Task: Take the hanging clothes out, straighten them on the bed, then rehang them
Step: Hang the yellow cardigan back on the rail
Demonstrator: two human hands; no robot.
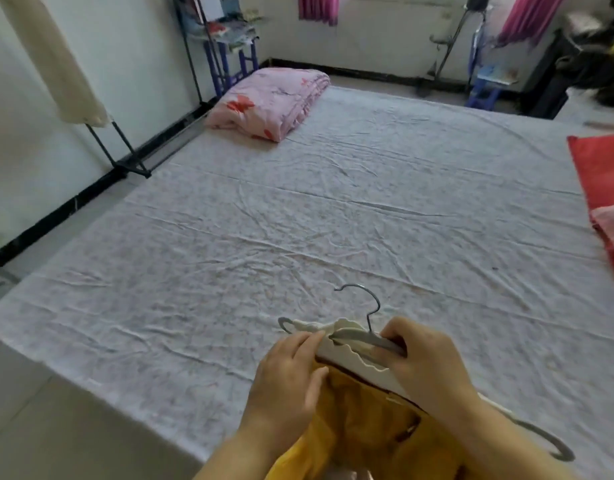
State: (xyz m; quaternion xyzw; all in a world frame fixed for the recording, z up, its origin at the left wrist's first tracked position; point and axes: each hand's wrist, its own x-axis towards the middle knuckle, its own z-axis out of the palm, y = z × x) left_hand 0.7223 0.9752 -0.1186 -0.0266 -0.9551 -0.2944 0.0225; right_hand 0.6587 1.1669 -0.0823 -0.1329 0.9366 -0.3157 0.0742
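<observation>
now, from my remote seat, i watch the left hand (288,372) pinch the white collar of a yellow garment (361,420) at the near edge of the bed (333,202), while the right hand (427,362) grips its grey hanger (368,336); a folded pink quilt (271,102) lies far off.

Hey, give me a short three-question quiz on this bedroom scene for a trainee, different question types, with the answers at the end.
1. True or false: the yellow garment with a white collar is on the grey hanger with a metal hook.
2. Where is the folded pink floral quilt? A) at the far left corner of the white-sheeted bed; B) under the hands; C) on the floor.
3. Which hand grips the hanger beside its hook?
Key: 1. True. 2. A. 3. The right hand; the left hand pinches the collar.
</observation>
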